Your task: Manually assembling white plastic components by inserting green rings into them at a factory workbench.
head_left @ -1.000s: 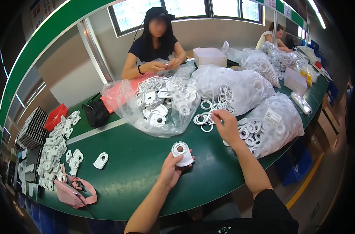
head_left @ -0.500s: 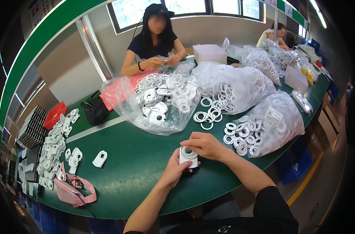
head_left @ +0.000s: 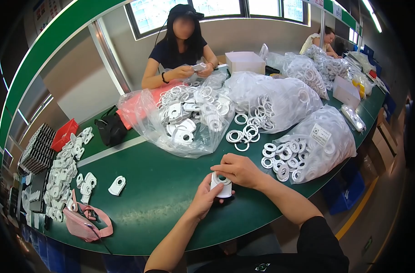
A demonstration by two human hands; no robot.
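Above the near part of the green table, my left hand [head_left: 202, 197] grips a white plastic piece [head_left: 226, 190] with a flat lower end and a round hole near its top. The left thumb lies across its front face, and the other fingers are behind it. My right hand [head_left: 240, 170] is closed at the top of the same piece, fingertips pressed on the rim of the hole. Those fingers partly hide the rim, so I cannot tell whether a separate ring sits there. To the right, loose white rings [head_left: 284, 159] spill from a clear plastic bag [head_left: 328, 148].
A big open bag [head_left: 189, 148] of white pieces and rings lies ahead, with another ring bag [head_left: 285, 102] beside it. One white piece [head_left: 117, 185] lies left, near a heap [head_left: 61, 177] and a pink pouch [head_left: 86, 225]. A co-worker [head_left: 182, 54] sits opposite, handling a white piece.
My left thumb has moved up over the front of the white piece. My right fingers have shifted slightly at its top. The co-worker opposite has raised a white piece into view.
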